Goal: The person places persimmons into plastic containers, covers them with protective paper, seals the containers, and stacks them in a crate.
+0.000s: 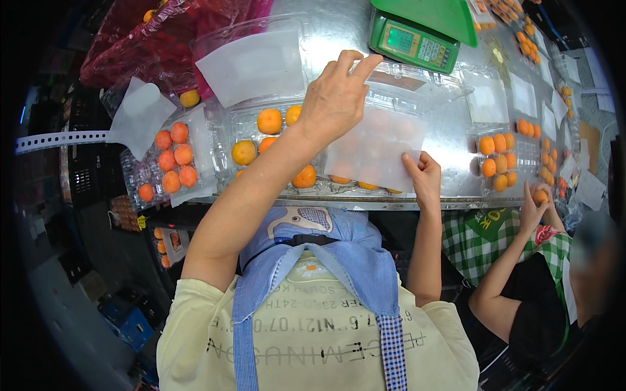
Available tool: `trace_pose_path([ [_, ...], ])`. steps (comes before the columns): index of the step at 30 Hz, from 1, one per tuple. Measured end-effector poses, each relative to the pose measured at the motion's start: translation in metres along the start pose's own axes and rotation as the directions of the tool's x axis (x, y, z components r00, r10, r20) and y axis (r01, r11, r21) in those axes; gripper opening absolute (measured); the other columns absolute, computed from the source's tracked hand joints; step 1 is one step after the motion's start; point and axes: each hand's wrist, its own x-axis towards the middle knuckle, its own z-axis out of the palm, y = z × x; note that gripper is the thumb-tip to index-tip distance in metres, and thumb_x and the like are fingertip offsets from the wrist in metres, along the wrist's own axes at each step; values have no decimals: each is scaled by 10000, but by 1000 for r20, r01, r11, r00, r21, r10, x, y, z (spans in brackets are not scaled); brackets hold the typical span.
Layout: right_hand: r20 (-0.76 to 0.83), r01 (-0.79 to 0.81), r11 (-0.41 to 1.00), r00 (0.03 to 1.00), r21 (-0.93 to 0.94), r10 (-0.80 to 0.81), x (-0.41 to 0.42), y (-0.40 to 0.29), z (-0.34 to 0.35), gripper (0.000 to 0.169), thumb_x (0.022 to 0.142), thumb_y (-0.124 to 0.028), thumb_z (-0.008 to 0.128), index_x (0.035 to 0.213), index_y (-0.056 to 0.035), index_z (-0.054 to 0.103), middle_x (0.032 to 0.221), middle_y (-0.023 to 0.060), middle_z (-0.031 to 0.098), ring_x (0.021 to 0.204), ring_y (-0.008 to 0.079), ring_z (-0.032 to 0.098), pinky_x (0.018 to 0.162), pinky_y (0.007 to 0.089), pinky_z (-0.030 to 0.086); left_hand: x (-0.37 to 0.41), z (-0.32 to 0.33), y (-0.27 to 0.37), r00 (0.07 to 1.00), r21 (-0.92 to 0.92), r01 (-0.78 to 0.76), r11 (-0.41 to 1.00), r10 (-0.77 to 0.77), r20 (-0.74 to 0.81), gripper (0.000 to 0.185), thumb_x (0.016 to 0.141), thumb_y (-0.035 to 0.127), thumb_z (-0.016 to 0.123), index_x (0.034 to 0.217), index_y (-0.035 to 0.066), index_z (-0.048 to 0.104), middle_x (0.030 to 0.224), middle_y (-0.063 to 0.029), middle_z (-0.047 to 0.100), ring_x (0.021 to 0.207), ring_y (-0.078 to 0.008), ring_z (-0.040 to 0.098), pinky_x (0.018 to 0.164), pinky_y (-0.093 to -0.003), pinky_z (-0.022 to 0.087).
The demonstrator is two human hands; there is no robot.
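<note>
My left hand (337,95) is raised over the metal table, fingers apart, just below the green digital scale (413,41); nothing shows in it. Between thumb and fingers, my right hand (424,177) pinches the lower right corner of a translucent white sheet (376,146). That sheet lies over a tray of orange fruit, whose lower row (367,185) peeks out beneath it. Under my left forearm sits a clear plastic tray holding orange fruit (304,176), partly hidden by the arm. Behind my left hand's wrist, another white sheet (257,68) rests on a clear plastic container.
At the left are a clear tray of reddish-orange fruit (183,154) and a crumpled red plastic bag (146,49). More fruit (500,143) stands in trays to the right. There a co-worker's hands (538,203) hold one fruit. The metal table edge (352,203) runs before me.
</note>
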Motion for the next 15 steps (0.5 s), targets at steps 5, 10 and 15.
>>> trace_pose_path([
  [5,-60,39,995,997,-95,-45,7,9,3,238,852,-159,677,969,47,644,807,61,669,694,70,582,623,219,465,0,0,-1,1000,-3,-4,1000,4,11,482,795,16,616,1248,134,503,1156,-112,506,925,-313,590,754,-400,519],
  [10,-82,62,961,993,-270,-87,16,15,0,261,814,-193,695,935,36,666,722,59,642,628,73,541,566,240,436,-1,0,0,1000,8,-3,1000,3,12,503,787,13,620,1258,137,495,1157,-116,502,922,-314,591,749,-401,520],
  [15,-162,76,918,975,-388,-149,17,15,-2,358,785,-291,720,952,21,668,730,72,643,603,122,546,554,281,434,-1,-2,2,999,29,-25,999,24,31,502,775,-7,618,1252,94,495,1139,-122,487,975,-305,580,733,-384,557],
])
